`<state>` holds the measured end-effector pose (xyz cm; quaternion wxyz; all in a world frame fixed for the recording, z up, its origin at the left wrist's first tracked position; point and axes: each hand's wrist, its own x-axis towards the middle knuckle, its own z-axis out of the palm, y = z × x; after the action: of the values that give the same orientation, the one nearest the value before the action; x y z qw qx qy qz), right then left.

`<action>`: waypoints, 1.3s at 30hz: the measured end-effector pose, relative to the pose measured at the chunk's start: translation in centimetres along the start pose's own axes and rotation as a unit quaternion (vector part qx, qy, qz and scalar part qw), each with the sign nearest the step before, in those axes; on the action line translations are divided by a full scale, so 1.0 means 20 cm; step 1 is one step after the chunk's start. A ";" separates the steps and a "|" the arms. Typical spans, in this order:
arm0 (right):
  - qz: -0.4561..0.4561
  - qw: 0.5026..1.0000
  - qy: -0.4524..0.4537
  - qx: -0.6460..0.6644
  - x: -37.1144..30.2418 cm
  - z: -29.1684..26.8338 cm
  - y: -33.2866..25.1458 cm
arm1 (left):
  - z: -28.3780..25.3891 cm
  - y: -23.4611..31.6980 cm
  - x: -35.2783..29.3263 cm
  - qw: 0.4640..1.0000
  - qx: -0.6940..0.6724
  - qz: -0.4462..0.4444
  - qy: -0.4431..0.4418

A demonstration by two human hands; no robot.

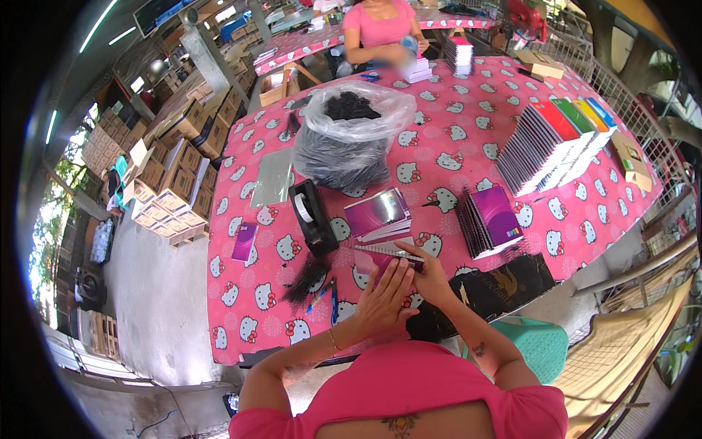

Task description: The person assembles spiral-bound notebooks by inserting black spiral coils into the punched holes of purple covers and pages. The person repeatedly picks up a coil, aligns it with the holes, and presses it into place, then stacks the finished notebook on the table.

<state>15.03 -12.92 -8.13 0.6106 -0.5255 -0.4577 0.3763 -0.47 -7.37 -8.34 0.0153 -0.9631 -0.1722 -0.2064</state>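
A purple notebook [380, 260] with a row of holes or wire along its far edge lies at the near side of the table. My left hand [387, 296] rests on it, fingers stretched out flat. At its right end, my right hand [430, 276] grips the bound edge between thumb and fingers. Just beyond is a loose stack of purple covers and pages [379, 216]. A black tape dispenser [313, 219] stands left of that stack. Black plastic binding coils [306, 282] lie left of my left hand, with a blue pen or cutter [334, 304] near them.
A clear bag of black coils [347, 139] stands mid-table. Stacked purple spiral notebooks [493, 219] and a taller mixed-colour stack [548, 146] are at the right. A black box [504, 285] lies at the near edge. Across the table, a person in pink [380, 33] handles notebooks.
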 end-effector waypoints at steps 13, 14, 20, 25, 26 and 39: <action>-0.013 0.995 -0.052 -0.088 0.04 -0.09 0.55 | 0.12 -0.17 0.09 0.993 -0.108 -0.027 0.041; 0.004 0.992 -0.073 -0.105 0.04 -0.11 0.54 | 0.14 -0.18 0.09 0.992 -0.115 -0.008 0.057; -0.024 0.986 -0.056 -0.154 0.04 -0.10 0.45 | 0.10 -0.15 0.14 0.981 -0.181 -0.030 0.061; 0.007 0.987 -0.073 -0.145 0.05 -0.12 0.48 | 0.19 -0.17 0.15 0.981 -0.179 0.021 0.077; 0.004 0.988 -0.073 -0.136 0.06 -0.12 0.46 | 0.18 -0.16 0.17 0.980 -0.177 0.022 0.085; -0.039 0.984 -0.075 -0.158 0.09 -0.13 0.51 | 0.20 -0.10 0.16 0.974 -0.189 -0.058 0.106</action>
<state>18.16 -10.40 -17.90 0.4984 -0.5673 -0.5759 0.3132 3.15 -4.15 -10.86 -0.1612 -0.9096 -0.1828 -0.3365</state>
